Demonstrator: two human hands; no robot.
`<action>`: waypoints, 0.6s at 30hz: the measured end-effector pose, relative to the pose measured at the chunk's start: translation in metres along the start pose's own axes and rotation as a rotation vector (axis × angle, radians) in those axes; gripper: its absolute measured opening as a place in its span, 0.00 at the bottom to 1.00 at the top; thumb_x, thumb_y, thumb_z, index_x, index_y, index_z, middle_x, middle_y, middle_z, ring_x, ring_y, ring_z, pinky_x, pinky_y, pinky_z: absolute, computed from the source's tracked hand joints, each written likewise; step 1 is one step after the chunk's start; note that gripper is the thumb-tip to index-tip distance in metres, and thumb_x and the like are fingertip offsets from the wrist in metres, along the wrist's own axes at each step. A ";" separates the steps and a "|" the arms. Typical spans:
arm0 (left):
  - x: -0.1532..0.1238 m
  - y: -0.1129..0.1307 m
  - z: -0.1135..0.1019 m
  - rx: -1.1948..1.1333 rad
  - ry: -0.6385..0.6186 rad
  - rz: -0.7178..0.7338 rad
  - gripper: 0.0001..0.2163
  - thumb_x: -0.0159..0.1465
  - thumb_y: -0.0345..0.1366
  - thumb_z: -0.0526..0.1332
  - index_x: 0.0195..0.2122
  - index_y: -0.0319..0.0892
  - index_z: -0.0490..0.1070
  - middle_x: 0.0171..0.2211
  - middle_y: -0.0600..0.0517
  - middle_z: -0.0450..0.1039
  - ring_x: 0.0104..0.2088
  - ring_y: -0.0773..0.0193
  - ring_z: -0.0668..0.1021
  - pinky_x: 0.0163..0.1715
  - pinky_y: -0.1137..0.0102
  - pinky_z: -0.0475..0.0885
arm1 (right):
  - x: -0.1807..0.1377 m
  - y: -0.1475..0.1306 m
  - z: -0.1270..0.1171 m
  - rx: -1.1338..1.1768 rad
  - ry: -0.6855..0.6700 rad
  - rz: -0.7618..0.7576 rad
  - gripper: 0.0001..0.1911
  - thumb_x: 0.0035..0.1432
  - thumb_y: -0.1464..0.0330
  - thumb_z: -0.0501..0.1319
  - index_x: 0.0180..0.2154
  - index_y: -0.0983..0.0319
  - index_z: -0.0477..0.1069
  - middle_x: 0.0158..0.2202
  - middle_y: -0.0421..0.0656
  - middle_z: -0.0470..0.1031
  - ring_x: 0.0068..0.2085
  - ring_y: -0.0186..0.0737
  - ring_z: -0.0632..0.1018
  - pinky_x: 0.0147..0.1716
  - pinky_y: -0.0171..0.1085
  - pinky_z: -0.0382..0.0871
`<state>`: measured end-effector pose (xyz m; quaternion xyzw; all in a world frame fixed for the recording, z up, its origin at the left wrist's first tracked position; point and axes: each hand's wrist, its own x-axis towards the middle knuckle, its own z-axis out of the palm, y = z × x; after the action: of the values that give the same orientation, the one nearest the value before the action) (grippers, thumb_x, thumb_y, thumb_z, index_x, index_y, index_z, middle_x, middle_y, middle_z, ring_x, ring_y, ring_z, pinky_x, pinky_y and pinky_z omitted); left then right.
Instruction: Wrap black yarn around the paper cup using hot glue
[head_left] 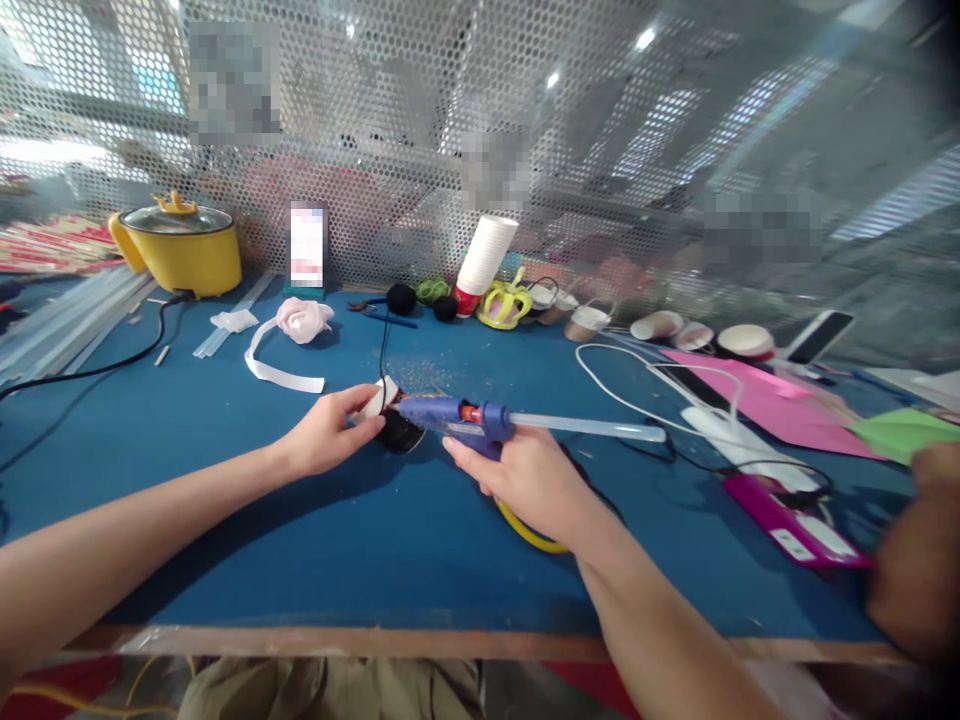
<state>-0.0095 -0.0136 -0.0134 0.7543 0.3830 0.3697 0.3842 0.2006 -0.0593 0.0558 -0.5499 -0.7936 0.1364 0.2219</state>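
My right hand (529, 480) grips a blue glue gun (457, 417) with an orange trigger. A clear glue stick (592, 428) juts from the gun's back toward the right. The nozzle points left at a small black-and-white piece (394, 420). My left hand (330, 432) pinches the white part of that piece against the blue table (300, 540). A yellow ring (525, 530) lies partly hidden under my right wrist.
A yellow electric pot (178, 247) stands back left, with a pink fabric flower and white ribbon (296, 335) nearby. White cups (486, 255), pompoms and a yellow crown sit along the mesh wall. Pink sheets (750, 395), cables and a magenta case lie right. Another person's hand (919, 560) shows far right.
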 end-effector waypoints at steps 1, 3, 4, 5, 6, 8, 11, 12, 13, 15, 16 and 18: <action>0.000 0.000 0.000 -0.002 -0.002 0.001 0.12 0.59 0.35 0.53 0.42 0.37 0.67 0.36 0.49 0.70 0.35 0.62 0.71 0.39 0.69 0.66 | 0.000 0.000 0.000 0.003 0.001 0.003 0.09 0.53 0.64 0.56 0.25 0.61 0.71 0.19 0.40 0.73 0.26 0.40 0.76 0.26 0.35 0.67; 0.000 0.001 0.000 -0.004 -0.005 0.005 0.12 0.59 0.35 0.53 0.42 0.37 0.67 0.35 0.49 0.70 0.35 0.63 0.71 0.39 0.69 0.66 | 0.001 0.001 -0.001 0.007 0.012 0.008 0.09 0.53 0.64 0.56 0.25 0.61 0.71 0.19 0.39 0.73 0.25 0.39 0.75 0.25 0.35 0.67; 0.000 0.001 0.000 -0.004 -0.004 0.006 0.12 0.58 0.35 0.53 0.42 0.37 0.67 0.35 0.50 0.71 0.35 0.63 0.71 0.39 0.69 0.66 | 0.001 0.001 -0.001 0.011 0.017 0.009 0.09 0.53 0.64 0.56 0.26 0.61 0.71 0.18 0.39 0.73 0.25 0.39 0.75 0.25 0.35 0.67; 0.000 0.001 0.000 -0.004 -0.003 0.007 0.12 0.58 0.35 0.53 0.42 0.37 0.67 0.35 0.50 0.71 0.35 0.63 0.71 0.39 0.69 0.66 | 0.002 0.001 -0.001 0.017 0.021 0.008 0.09 0.53 0.64 0.56 0.26 0.61 0.71 0.18 0.39 0.72 0.24 0.39 0.75 0.25 0.34 0.67; 0.000 0.001 0.000 -0.003 -0.001 0.007 0.12 0.59 0.35 0.53 0.42 0.37 0.67 0.35 0.50 0.71 0.35 0.63 0.71 0.39 0.69 0.67 | 0.002 0.002 -0.001 0.027 0.023 0.009 0.09 0.53 0.64 0.55 0.25 0.61 0.71 0.17 0.38 0.72 0.24 0.39 0.75 0.24 0.34 0.67; 0.000 0.000 0.000 -0.003 0.000 0.007 0.12 0.59 0.35 0.53 0.42 0.37 0.67 0.35 0.50 0.70 0.35 0.63 0.71 0.39 0.69 0.67 | 0.002 0.002 -0.001 0.046 0.028 0.019 0.09 0.53 0.64 0.55 0.25 0.60 0.70 0.16 0.38 0.71 0.22 0.38 0.74 0.24 0.34 0.67; 0.000 0.000 -0.001 -0.006 -0.004 0.012 0.12 0.59 0.35 0.53 0.42 0.36 0.67 0.35 0.49 0.70 0.35 0.62 0.71 0.39 0.68 0.67 | 0.003 0.001 -0.001 0.071 0.029 0.056 0.10 0.52 0.65 0.56 0.23 0.61 0.69 0.13 0.37 0.69 0.18 0.36 0.72 0.21 0.34 0.66; 0.000 0.000 -0.001 -0.004 -0.007 0.013 0.12 0.59 0.35 0.53 0.42 0.36 0.67 0.35 0.49 0.70 0.35 0.62 0.71 0.39 0.68 0.67 | 0.003 0.001 -0.001 0.082 0.022 0.075 0.10 0.52 0.65 0.56 0.22 0.61 0.68 0.12 0.36 0.68 0.17 0.36 0.72 0.21 0.34 0.66; 0.000 0.000 -0.001 -0.001 -0.009 0.013 0.12 0.59 0.35 0.53 0.42 0.36 0.66 0.35 0.49 0.70 0.35 0.62 0.71 0.39 0.68 0.67 | 0.003 0.000 -0.001 0.097 0.011 0.095 0.11 0.52 0.65 0.56 0.21 0.61 0.67 0.12 0.36 0.67 0.16 0.35 0.71 0.20 0.33 0.66; 0.000 0.001 -0.001 0.007 -0.009 0.015 0.12 0.59 0.35 0.53 0.42 0.36 0.66 0.35 0.49 0.70 0.35 0.63 0.71 0.38 0.69 0.67 | 0.003 0.000 -0.002 0.128 -0.018 0.125 0.12 0.52 0.65 0.56 0.20 0.61 0.66 0.11 0.35 0.66 0.14 0.34 0.70 0.18 0.32 0.65; 0.000 0.001 -0.001 0.012 -0.007 0.015 0.12 0.59 0.35 0.53 0.41 0.36 0.66 0.34 0.49 0.70 0.34 0.63 0.71 0.38 0.70 0.67 | 0.002 -0.001 -0.002 0.137 -0.027 0.129 0.12 0.52 0.65 0.56 0.19 0.61 0.65 0.11 0.35 0.65 0.14 0.33 0.69 0.17 0.32 0.64; 0.000 0.001 -0.001 0.018 0.001 0.014 0.12 0.59 0.35 0.53 0.42 0.36 0.66 0.34 0.50 0.70 0.34 0.63 0.71 0.38 0.70 0.67 | 0.002 -0.001 -0.002 0.140 -0.038 0.118 0.12 0.52 0.64 0.56 0.19 0.61 0.65 0.11 0.35 0.65 0.14 0.33 0.69 0.17 0.32 0.64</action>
<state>-0.0099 -0.0139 -0.0127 0.7603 0.3812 0.3692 0.3745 0.2003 -0.0580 0.0577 -0.5761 -0.7524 0.2149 0.2362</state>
